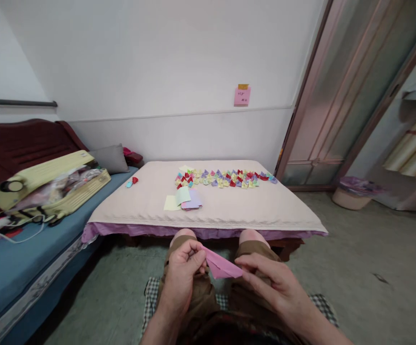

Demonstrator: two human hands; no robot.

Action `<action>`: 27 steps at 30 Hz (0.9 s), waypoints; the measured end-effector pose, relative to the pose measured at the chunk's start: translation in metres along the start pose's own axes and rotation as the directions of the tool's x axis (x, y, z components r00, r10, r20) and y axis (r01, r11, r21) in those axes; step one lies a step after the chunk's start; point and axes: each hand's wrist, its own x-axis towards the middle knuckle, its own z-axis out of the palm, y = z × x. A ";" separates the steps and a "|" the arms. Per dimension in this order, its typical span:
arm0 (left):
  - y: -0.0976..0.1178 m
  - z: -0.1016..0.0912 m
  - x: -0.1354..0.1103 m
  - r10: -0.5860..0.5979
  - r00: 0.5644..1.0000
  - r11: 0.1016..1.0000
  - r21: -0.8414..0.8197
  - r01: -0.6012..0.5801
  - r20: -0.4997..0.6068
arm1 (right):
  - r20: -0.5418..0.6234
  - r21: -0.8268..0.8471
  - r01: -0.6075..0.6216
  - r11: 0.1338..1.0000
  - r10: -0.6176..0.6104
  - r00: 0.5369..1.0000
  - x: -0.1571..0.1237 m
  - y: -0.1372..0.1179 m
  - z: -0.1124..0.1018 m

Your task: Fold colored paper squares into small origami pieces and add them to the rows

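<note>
A pink sheet of folded paper (223,265) is stretched between my two hands above my knees, creased into a roughly triangular shape. My left hand (184,268) pinches its upper left corner between thumb and curled fingers. At the lower right corner, my right hand (271,278) grips the paper between thumb and fingertips. On the cream-covered table ahead lies a stack of coloured paper squares (192,199), with a yellow sheet (171,203) beside it. Behind them spreads a long group of small folded paper pieces (222,179) in red, yellow, purple, pink and blue.
Two more folded pieces, red (135,180) and blue (129,184), sit at the table's left. A blue-covered bed (10,268) with an open yellow suitcase (50,184) stands left. A pink note (242,97) is on the wall; a lined bin (353,194) stands right.
</note>
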 end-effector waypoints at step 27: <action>-0.002 0.001 -0.002 0.141 0.990 0.966 0.224 -0.131 -0.028 | 0.089 -0.187 0.228 0.955 -0.215 0.973 0.002 -0.007 0.002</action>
